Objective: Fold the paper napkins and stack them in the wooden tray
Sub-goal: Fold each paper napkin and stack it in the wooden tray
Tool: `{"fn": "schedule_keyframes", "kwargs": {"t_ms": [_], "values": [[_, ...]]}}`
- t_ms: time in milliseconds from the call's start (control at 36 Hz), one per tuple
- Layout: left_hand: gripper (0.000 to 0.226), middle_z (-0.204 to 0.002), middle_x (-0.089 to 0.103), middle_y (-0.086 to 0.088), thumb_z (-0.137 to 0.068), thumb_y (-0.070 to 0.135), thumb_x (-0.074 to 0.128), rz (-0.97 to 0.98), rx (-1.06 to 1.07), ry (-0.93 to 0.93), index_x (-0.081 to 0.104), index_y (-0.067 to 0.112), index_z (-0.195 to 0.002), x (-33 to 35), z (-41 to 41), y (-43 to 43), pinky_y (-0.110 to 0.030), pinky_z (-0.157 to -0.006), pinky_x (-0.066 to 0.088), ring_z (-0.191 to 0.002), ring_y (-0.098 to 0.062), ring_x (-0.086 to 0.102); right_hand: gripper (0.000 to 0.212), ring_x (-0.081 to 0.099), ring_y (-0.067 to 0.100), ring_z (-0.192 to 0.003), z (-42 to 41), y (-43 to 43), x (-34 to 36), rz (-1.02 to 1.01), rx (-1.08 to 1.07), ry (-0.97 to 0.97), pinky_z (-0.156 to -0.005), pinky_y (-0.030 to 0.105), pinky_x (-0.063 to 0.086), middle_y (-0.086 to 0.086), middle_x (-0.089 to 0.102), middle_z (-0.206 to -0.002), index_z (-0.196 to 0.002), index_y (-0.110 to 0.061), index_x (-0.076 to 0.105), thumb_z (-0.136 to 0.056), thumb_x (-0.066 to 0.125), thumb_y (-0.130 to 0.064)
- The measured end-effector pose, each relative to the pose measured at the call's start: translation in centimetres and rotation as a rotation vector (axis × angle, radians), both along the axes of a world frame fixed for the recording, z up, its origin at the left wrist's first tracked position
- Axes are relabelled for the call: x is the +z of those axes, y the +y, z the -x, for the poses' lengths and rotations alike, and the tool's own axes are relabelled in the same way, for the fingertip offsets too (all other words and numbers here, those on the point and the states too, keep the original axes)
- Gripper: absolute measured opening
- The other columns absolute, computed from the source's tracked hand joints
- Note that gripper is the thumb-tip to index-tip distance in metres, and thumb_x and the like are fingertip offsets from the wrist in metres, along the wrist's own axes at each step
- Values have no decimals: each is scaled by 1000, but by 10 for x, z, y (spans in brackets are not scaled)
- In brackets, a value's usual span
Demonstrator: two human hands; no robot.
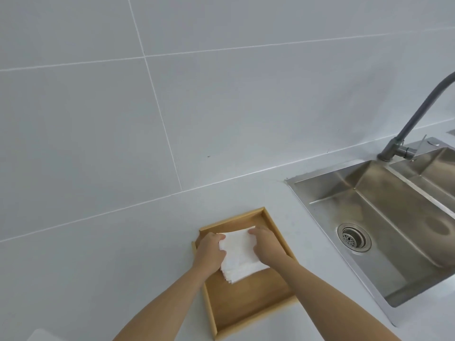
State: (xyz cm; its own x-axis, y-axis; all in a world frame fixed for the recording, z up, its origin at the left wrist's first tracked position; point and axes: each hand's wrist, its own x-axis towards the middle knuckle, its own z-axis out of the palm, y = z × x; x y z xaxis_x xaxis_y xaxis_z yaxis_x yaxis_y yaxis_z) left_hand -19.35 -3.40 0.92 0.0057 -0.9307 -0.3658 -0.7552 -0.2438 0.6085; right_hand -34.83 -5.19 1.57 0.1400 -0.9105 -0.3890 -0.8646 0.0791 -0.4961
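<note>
A stack of folded white paper napkins (240,257) lies inside the wooden tray (246,308) on the white counter, toward the tray's far half. My left hand (209,252) rests against the stack's left edge, fingers curled over its far left corner. My right hand (267,246) presses on the stack's right side, palm down, fingers at its far right corner. Both hands touch the stack. The near half of the tray's floor shows bare wood.
A steel sink (384,225) with a round drain (354,237) sits right of the tray, a grey faucet (406,134) arching over it. A tiled wall (172,94) rises behind the counter (98,267). A white object's corner (41,335) shows at bottom left.
</note>
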Motion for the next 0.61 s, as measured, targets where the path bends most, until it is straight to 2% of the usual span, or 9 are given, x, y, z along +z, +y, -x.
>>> {"fn": "schedule_keyframes", "kwargs": {"t_ms": [56, 111, 167, 194, 222, 278, 361, 528, 611], "values": [[47, -137, 45, -7, -91, 4, 48, -1, -27, -56, 43, 11, -137, -3, 1, -1, -20, -101, 32, -128, -20, 43, 52, 47, 23, -127, -1, -2, -3, -4, 63, 60, -100, 25, 42, 7, 25, -152, -140, -8, 37, -91, 36, 9], [46, -136, 43, -6, -93, 5, 44, -4, -70, -104, 40, 11, -139, -6, 1, 0, -20, -96, 34, -125, -20, 45, 47, 57, 24, -98, -3, -3, -7, 6, 111, 132, -78, 26, 50, 6, 27, -149, -135, -6, 42, -90, 39, 9], [44, -134, 42, -5, -94, 7, 42, -15, -117, -150, 42, 11, -137, -8, 0, 2, -23, -93, 40, -120, -20, 49, 42, 49, 22, -74, -4, -4, -11, 20, 151, 205, -51, 23, 38, 4, 25, -150, -127, -6, 48, -88, 43, 9], [41, -133, 42, -5, -94, 9, 42, -19, -140, -180, 46, 10, -135, -9, -1, 3, -26, -92, 43, -117, -21, 51, 39, 48, 22, -73, -5, -4, -12, 21, 170, 241, -48, 22, 32, 4, 23, -150, -122, -5, 50, -87, 44, 10], [38, -131, 41, -6, -94, 11, 41, -20, -165, -218, 49, 9, -131, -9, -3, 3, -29, -91, 46, -114, -22, 52, 36, 50, 22, -84, -5, -3, -12, 27, 190, 277, -51, 22, 33, 5, 22, -150, -118, -5, 52, -86, 45, 10], [34, -129, 41, -7, -95, 14, 39, -14, -225, -295, 50, 9, -127, -9, -5, 3, -33, -91, 47, -114, -22, 50, 31, 44, 25, -117, -8, -3, -11, 57, 226, 357, -72, 25, 42, 7, 21, -150, -113, -5, 54, -86, 47, 8], [37, -132, 39, -9, -96, 20, 36, 8, -352, -452, 45, 12, -131, -9, -9, 4, -35, -100, 37, -125, -25, 38, 32, 32, 28, -130, -10, -3, -9, 102, 284, 465, -101, 32, 38, 9, 20, -151, -115, -10, 54, -87, 49, 3], [49, -151, 24, -10, -97, 31, 34, 32, -506, -567, 27, 17, -144, 0, -23, 10, -39, -114, 21, -140, -28, 22, 35, 24, 28, -136, -17, 0, 0, 56, 357, 604, -105, 35, 31, 11, 33, -145, -126, -8, 47, -92, 45, -9], [52, -160, 6, -8, -98, 32, 32, 56, -520, -573, 19, 22, -147, 7, -36, 16, -40, -118, 13, -148, -24, 6, 56, 4, 30, -146, -25, 4, 4, 49, 358, 592, -117, 43, 18, 13, 14, -157, -147, -6, 18, -97, 40, -21]]}}
